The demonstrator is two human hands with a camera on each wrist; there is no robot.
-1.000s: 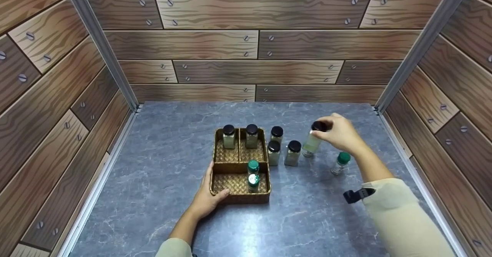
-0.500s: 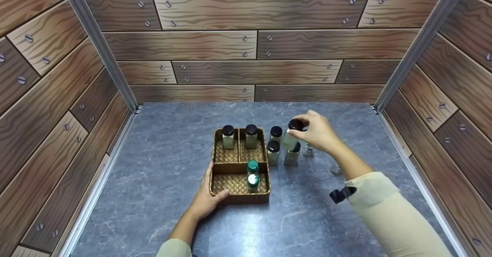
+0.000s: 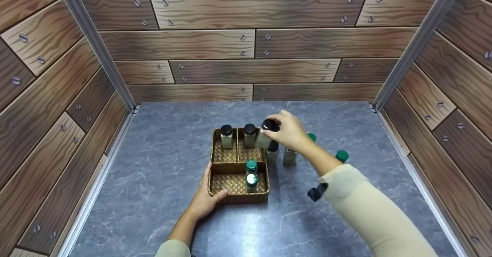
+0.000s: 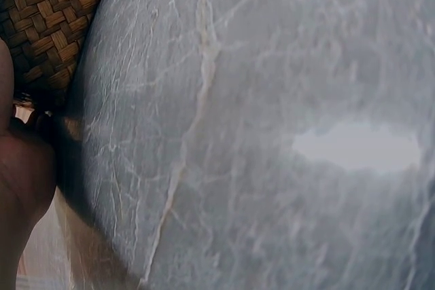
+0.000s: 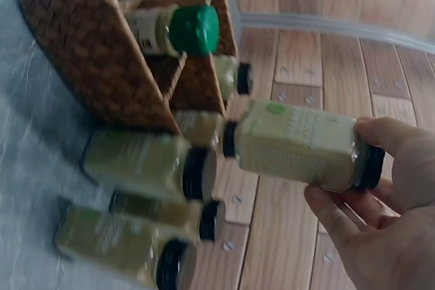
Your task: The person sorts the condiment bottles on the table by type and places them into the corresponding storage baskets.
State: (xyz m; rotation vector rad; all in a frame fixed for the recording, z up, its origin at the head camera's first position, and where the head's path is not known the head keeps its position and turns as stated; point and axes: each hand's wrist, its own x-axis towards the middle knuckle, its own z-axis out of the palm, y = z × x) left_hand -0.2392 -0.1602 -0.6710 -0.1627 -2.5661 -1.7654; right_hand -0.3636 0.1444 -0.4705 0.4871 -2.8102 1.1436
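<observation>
My right hand (image 3: 290,134) grips a square spice jar (image 5: 299,144) by its black cap, fingers and thumb around the top. The jar hangs slightly tilted over the right edge of a woven divided basket (image 3: 239,199). My left hand (image 3: 203,200) holds the basket's front left corner, thumb over the front rim and fingers along the left side. Each rear compartment contains a black-capped jar, one left (image 3: 226,138) and one right (image 3: 250,137). Two green-capped jars (image 3: 251,167) stand in the front compartment, at its right side.
Black-capped jars (image 5: 136,161) stand on the table right beside the basket, partly covered by my right hand in the head view. Farther right are two green-capped jars (image 3: 342,156), mostly hidden by the arm. Wood-patterned walls (image 3: 215,43) enclose the grey marbled tabletop (image 3: 153,180).
My right hand has carried the black-capped jar left from beside the green-capped jars, past the standing jars, to the basket's right edge. The left hand and basket stay put.
</observation>
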